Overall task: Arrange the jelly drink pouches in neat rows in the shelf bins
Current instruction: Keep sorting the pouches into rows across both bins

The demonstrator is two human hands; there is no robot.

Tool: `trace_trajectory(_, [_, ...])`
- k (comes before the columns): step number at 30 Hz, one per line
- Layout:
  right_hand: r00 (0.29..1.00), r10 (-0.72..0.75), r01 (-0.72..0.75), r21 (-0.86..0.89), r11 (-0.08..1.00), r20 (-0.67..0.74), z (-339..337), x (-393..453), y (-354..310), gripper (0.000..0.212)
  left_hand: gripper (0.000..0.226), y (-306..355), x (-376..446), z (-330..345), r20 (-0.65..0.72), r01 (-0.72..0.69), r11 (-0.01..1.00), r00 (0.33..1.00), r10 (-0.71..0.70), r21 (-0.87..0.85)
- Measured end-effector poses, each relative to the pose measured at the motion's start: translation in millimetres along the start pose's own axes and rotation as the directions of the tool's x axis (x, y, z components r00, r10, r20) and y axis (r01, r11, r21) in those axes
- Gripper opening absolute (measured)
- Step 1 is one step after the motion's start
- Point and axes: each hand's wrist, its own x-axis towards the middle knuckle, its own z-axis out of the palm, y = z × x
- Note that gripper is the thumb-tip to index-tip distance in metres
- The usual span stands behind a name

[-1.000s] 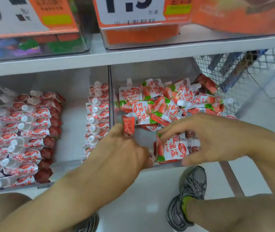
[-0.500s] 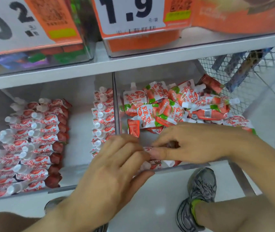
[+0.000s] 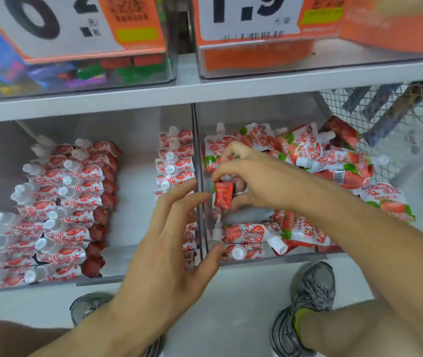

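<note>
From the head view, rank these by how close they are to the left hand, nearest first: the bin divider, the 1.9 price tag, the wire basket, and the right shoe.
From the left hand:
1. Bin divider, right at its fingertips.
2. Right shoe, lower right on the floor.
3. 1.9 price tag, up on the shelf above.
4. Wire basket, far upper right.

shelf [image 3: 205, 91] | clear bins [image 3: 133, 140] side by side | jelly pouches [image 3: 76, 202] inside
</note>
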Motion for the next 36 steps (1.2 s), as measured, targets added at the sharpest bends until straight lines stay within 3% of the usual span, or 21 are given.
trace_trajectory(3, [0.995, -0.103, 0.103, -0.036, 0.994, 0.009, -2, 0, 0, 0.048, 0.057, 2, 4, -3, 0.028, 0.000, 1.000, 1.000, -0.001, 0.024])
trace_trajectory(7, [0.992, -0.124, 0.124, -0.120, 0.985, 0.007, -2, -9, -1, 0.048, 0.060, 4, 9, -3, 0.023, -0.005, 0.998, 1.000, 0.003, 0.058])
trace_trajectory(10, [0.970, -0.209, 0.175, -0.244, 0.954, -0.121, -5, -21, -4, 0.019, 0.062, 4, 6, 0, 0.022, -0.007, 0.999, 1.000, 0.006, 0.040])
trace_trajectory(13, [0.927, -0.251, 0.227, -0.117, 0.967, -0.278, -12, -33, 2, 0.010, 0.069, 3, 1, 2, 0.041, -0.001, 0.999, 0.999, -0.001, 0.037])
trace_trajectory(15, [0.944, -0.209, 0.214, -0.010, 0.977, -0.256, -11, -35, 4, 0.010, 0.071, 2, 1, 3, 0.044, -0.009, 0.999, 0.999, 0.008, 0.038])
trace_trajectory(18, [0.988, -0.153, 0.154, 0.030, 0.988, -0.036, 5, -27, 1, 0.058, 0.072, 3, 3, 5, 0.040, -0.020, 0.999, 0.999, 0.019, 0.048])
trace_trajectory(20, [0.988, -0.154, 0.155, -0.010, 0.988, 0.027, 13, -15, 2, 0.067, 0.073, 4, 4, 6, 0.033, -0.034, 0.997, 0.999, 0.032, 0.076])
trace_trajectory(24, [0.992, -0.114, 0.119, -0.072, 0.990, 0.060, 6, -5, 5, 0.056, 0.072, 2, 5, 6, 0.032, -0.041, 0.994, 0.999, 0.038, 0.105])
trace_trajectory(27, [0.990, -0.128, 0.136, -0.132, 0.982, 0.066, 1, -12, 3, 0.034, 0.065, -1, 4, 3, 0.031, -0.045, 0.996, 0.999, 0.043, 0.077])
trace_trajectory(29, [0.994, -0.112, 0.113, -0.076, 0.991, 0.017, -6, -21, 5, 0.030, 0.063, -1, 4, 2, 0.042, -0.043, 0.997, 0.998, 0.040, 0.058])
trace_trajectory(32, [0.991, 0.004, 0.018, 0.156, 0.988, -0.136, -14, -37, 12, 0.032, 0.064, -1, 3, 0, 0.046, -0.046, 0.997, 0.998, 0.043, 0.060])
trace_trajectory(34, [0.986, 0.100, -0.058, 0.284, 0.957, -0.136, -15, -45, 16, 0.033, 0.065, 0, 2, 0, 0.043, -0.048, 0.997, 0.998, 0.045, 0.066])
trace_trajectory(36, [0.992, 0.116, -0.107, 0.194, 0.975, -0.038, -13, -50, 16, 0.033, 0.065, 0, 2, 2, 0.050, -0.052, 0.996, 0.998, 0.049, 0.066])
